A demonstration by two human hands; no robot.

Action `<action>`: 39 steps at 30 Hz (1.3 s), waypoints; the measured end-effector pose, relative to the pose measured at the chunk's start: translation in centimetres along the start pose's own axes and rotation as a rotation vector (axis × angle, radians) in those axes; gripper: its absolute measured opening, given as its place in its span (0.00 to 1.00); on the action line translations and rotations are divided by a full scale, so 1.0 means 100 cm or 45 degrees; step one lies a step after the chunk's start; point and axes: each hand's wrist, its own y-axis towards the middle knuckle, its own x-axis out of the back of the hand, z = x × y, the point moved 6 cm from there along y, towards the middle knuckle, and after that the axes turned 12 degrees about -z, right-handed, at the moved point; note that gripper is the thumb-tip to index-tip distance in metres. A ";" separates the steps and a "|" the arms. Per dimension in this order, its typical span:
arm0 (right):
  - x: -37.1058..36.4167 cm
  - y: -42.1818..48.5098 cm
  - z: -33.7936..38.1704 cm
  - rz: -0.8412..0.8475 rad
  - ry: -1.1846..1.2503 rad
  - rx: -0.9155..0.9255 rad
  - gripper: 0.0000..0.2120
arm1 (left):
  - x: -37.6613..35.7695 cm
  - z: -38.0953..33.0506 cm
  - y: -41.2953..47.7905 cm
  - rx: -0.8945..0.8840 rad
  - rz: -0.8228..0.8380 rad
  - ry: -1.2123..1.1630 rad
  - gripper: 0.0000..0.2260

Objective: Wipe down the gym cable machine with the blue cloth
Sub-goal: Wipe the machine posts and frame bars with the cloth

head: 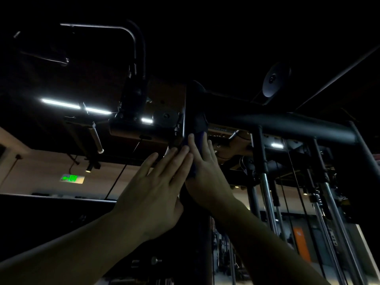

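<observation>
- Head view: the cloth (198, 140) lay against the machine's post (189, 108), near frame centre.
- Left hand (156, 186), at 9 o'clock of the post, pressed it with straight fingers, gripping nothing.
- Right hand (205, 177), at 3 o'clock, pressed the cloth flat-fingered; thumb hidden.

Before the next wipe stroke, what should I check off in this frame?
1. Blue cloth is against the machine's upright post: ok.
2. Right hand lies flat on the cloth: ok.
3. Left hand has straight fingers and touches the right hand: ok.
4. Overhead crossbar is close above, leaving little post to wipe: ok.
5. Cloth is clean enough: cannot tell, too dark.
</observation>
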 end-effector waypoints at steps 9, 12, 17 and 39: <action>-0.021 0.006 0.001 -0.051 -0.140 -0.001 0.37 | -0.002 0.002 -0.002 0.057 -0.009 -0.028 0.40; -0.004 0.000 0.005 -0.014 0.050 -0.045 0.40 | -0.003 0.003 -0.003 0.061 -0.007 -0.038 0.40; 0.002 0.002 0.011 -0.107 0.177 -0.150 0.39 | -0.003 0.002 -0.004 0.072 0.004 -0.037 0.41; -0.001 -0.006 0.008 -0.080 0.096 -0.066 0.35 | -0.002 0.003 -0.006 0.092 0.025 -0.026 0.40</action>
